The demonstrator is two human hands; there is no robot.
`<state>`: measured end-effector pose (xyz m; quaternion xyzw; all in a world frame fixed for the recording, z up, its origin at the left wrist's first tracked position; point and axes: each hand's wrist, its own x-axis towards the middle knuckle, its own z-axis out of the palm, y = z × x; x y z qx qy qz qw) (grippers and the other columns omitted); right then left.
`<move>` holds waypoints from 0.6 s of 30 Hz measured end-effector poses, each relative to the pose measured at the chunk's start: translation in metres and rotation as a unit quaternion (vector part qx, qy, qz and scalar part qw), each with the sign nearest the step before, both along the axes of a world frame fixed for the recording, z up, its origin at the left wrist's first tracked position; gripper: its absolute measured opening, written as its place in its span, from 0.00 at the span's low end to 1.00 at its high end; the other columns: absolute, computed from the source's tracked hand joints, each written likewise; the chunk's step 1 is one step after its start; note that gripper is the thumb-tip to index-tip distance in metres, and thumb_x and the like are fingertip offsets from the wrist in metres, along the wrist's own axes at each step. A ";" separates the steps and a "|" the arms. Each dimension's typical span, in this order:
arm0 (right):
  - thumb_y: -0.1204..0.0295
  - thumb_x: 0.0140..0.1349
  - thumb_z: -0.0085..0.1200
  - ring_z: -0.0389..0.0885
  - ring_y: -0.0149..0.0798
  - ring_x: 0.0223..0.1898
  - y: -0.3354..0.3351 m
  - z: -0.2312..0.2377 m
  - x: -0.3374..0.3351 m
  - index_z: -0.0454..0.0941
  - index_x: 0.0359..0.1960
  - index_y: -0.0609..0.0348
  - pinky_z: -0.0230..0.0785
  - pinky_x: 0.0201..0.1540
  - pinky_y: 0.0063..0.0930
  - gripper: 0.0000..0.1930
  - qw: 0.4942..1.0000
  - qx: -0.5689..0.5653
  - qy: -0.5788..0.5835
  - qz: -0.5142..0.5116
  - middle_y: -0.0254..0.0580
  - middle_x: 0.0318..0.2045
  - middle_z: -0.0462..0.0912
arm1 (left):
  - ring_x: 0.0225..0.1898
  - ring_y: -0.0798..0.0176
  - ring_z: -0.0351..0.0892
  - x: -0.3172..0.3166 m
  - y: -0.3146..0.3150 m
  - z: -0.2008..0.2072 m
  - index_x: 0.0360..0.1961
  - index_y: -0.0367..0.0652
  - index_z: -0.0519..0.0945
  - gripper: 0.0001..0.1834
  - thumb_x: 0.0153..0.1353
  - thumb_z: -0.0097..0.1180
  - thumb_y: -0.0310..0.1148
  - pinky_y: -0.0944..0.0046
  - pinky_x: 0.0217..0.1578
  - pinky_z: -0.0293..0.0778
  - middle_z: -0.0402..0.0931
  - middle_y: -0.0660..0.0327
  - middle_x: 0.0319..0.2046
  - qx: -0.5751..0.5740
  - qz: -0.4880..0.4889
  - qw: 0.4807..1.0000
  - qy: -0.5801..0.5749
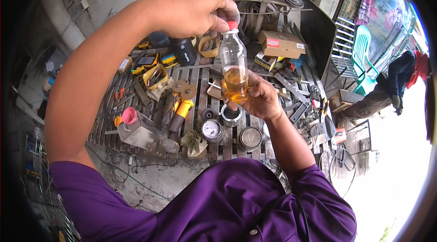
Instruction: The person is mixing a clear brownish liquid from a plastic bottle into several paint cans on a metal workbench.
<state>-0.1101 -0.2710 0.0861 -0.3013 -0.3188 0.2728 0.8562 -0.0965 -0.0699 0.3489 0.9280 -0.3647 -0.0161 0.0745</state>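
Observation:
Above the slatted workbench I hold a clear bottle (234, 53) upright, with amber liquid in its lower part. My right hand (263, 96) is wrapped round the bottle's lower half. From above, my left hand (205, 13) pinches the red cap (232, 25) at the bottle's mouth; whether the cap is loose I cannot tell. Just below stand an open metal can (227, 121), a tin with whitish contents (211, 129) and a round lidded tin (250, 138).
A yellow power tool (183, 108) lies left of the tins, near a metal canister (139, 132) with a pink funnel (129, 115). Farther back are a black cylinder (183, 51) and a cardboard box (281, 44). A green chair (361, 53) stands beyond the bench on the right.

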 end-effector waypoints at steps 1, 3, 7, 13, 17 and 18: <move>0.64 0.55 0.56 0.84 0.52 0.52 0.000 -0.001 0.002 0.61 0.77 0.66 0.78 0.46 0.41 0.45 1.000 0.003 -0.003 0.000 0.58 0.59 0.80 | 0.39 0.60 0.87 -0.001 -0.001 0.003 0.55 0.32 0.85 0.15 0.69 0.64 0.24 0.58 0.46 0.82 0.89 0.53 0.39 0.011 0.002 1.000 -0.002; 0.64 0.54 0.56 0.84 0.52 0.52 0.002 0.000 0.004 0.62 0.77 0.66 0.78 0.46 0.42 0.45 1.000 -0.001 -0.004 -0.003 0.58 0.58 0.80 | 0.37 0.60 0.87 -0.002 0.000 0.005 0.54 0.32 0.86 0.14 0.70 0.64 0.27 0.57 0.44 0.81 0.89 0.54 0.36 0.021 0.005 1.000 -0.005; 0.65 0.52 0.55 0.84 0.52 0.51 0.003 0.001 0.006 0.62 0.77 0.66 0.77 0.46 0.42 0.45 1.000 -0.018 -0.012 -0.014 0.58 0.59 0.81 | 0.33 0.60 0.83 -0.005 -0.004 0.010 0.50 0.33 0.88 0.16 0.72 0.66 0.37 0.57 0.42 0.79 0.86 0.56 0.30 0.053 0.046 0.997 -0.021; 0.68 0.51 0.50 0.84 0.47 0.50 0.004 0.017 0.004 0.65 0.74 0.67 0.75 0.48 0.40 0.43 0.999 -0.031 -0.022 -0.031 0.55 0.54 0.83 | 0.35 0.59 0.85 -0.005 -0.002 0.005 0.51 0.33 0.88 0.19 0.72 0.67 0.39 0.59 0.44 0.80 0.87 0.56 0.36 0.023 0.051 0.998 -0.038; 0.66 0.52 0.51 0.83 0.49 0.52 0.002 0.022 0.009 0.65 0.75 0.67 0.77 0.48 0.40 0.43 0.996 -0.055 -0.049 -0.046 0.58 0.58 0.81 | 0.40 0.60 0.87 0.016 0.018 0.004 0.53 0.32 0.88 0.17 0.72 0.67 0.35 0.59 0.45 0.81 0.87 0.53 0.46 -0.047 -0.099 0.994 -0.006; 0.66 0.52 0.51 0.83 0.49 0.52 0.001 0.021 0.011 0.65 0.75 0.67 0.77 0.48 0.40 0.43 0.996 -0.055 -0.049 -0.048 0.58 0.58 0.81 | 0.40 0.60 0.87 0.015 0.014 0.005 0.53 0.32 0.88 0.17 0.72 0.67 0.35 0.59 0.45 0.81 0.87 0.53 0.46 -0.047 -0.101 0.994 -0.006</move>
